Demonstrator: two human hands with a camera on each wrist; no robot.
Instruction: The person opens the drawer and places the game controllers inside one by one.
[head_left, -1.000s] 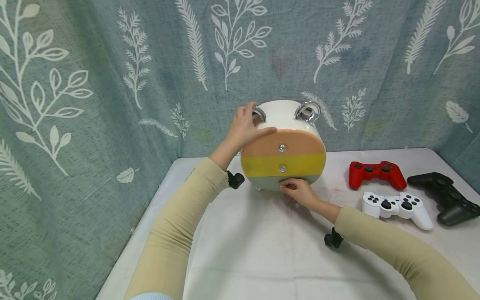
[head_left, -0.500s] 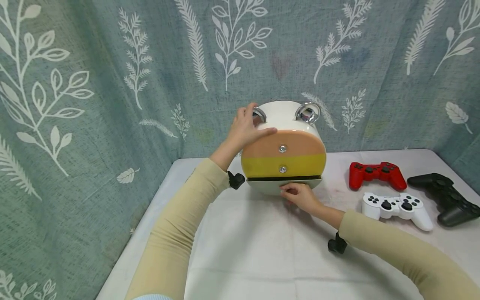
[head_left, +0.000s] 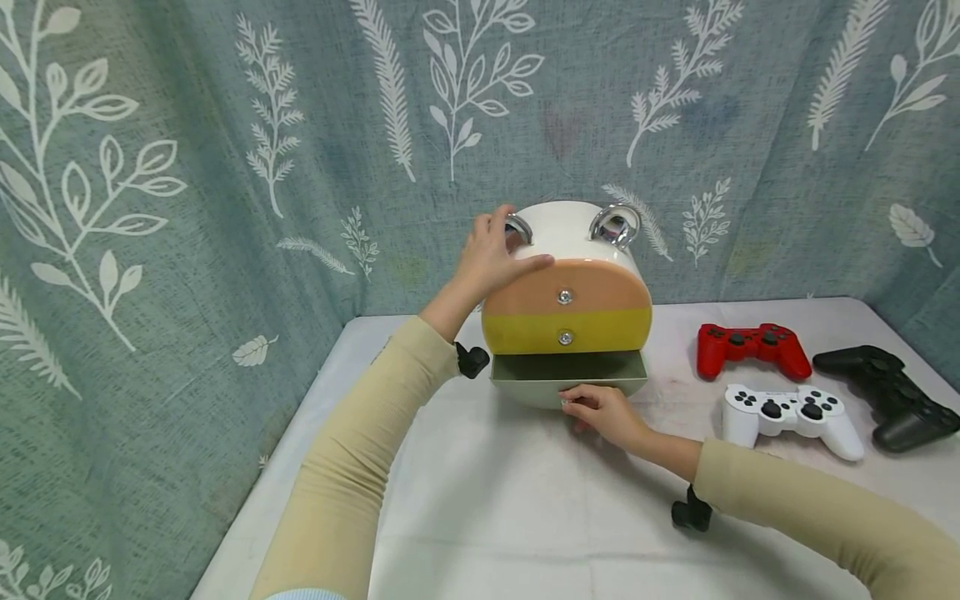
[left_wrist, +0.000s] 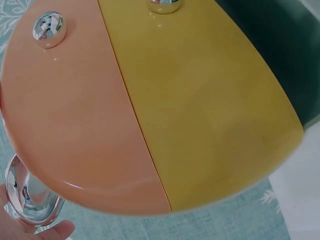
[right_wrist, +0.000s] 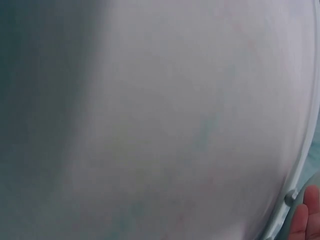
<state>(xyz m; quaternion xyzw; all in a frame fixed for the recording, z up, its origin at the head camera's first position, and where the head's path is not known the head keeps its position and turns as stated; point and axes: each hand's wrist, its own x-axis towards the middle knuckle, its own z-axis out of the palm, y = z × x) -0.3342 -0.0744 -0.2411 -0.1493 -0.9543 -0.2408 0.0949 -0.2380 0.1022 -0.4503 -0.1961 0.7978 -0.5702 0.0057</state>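
A rounded white drawer box point(head_left: 566, 225) stands at the back of the table, with an orange drawer front point(head_left: 517, 292) on top and a yellow drawer front point(head_left: 525, 332) below it, each with a chrome knob. The bottom pale green drawer point(head_left: 525, 392) is pulled partway out, and its visible inside is dark green. My left hand point(head_left: 487, 254) grips the box's upper left, thumb along the front's top edge and fingers around the left chrome ring point(left_wrist: 30, 192). My right hand point(head_left: 603, 412) pinches the green drawer's knob, which the fingers mostly hide.
Right of the box lie a red game controller point(head_left: 752, 350), a white one point(head_left: 791, 415) and a black one point(head_left: 888, 396). A white cloth point(head_left: 487, 517) covers the table. Behind hangs a leaf-patterned green-blue curtain point(head_left: 322, 150).
My right hand has drawn the green drawer out toward me, from closed to partway open, showing its interior. The left hand and the box body have stayed in place.
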